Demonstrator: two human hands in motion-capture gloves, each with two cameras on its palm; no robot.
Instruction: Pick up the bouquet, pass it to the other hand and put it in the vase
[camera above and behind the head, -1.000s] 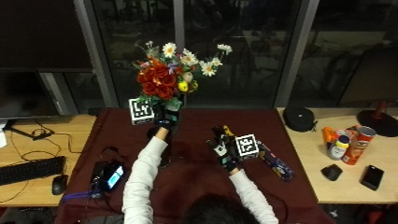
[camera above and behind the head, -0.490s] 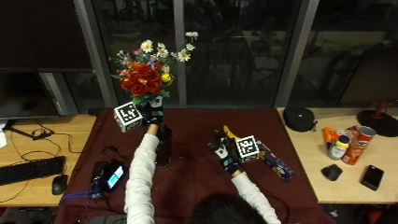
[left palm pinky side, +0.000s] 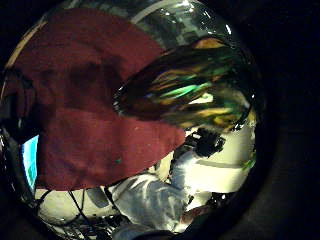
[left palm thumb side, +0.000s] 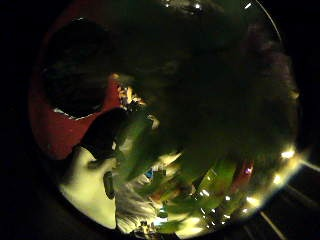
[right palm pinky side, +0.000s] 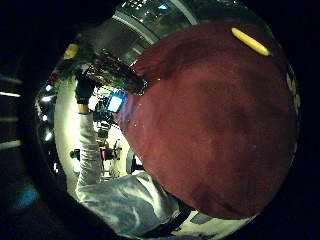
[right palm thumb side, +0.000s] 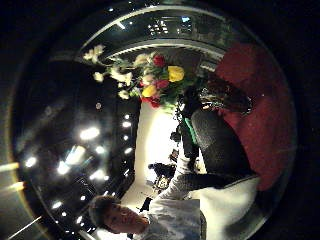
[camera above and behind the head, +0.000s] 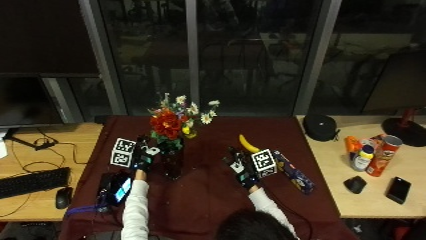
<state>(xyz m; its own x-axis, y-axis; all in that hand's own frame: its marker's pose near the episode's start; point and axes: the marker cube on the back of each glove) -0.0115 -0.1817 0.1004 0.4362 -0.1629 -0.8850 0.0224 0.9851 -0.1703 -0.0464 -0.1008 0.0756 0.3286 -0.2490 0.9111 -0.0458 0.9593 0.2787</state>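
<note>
The bouquet (camera above and behind the head: 174, 121) of red, yellow and white flowers stands upright with its stems down in the dark vase (camera above and behind the head: 172, 159) on the dark red tablecloth (camera above and behind the head: 200, 200) — the left hand (camera above and behind the head: 144, 158) is right beside the vase, at the stems, but whether its fingers grip them I cannot tell. The right hand (camera above and behind the head: 241, 167) hovers over the cloth well to the side, holding nothing, its fingers relaxed — a banana (camera above and behind the head: 248, 144) lies just beyond it.
</note>
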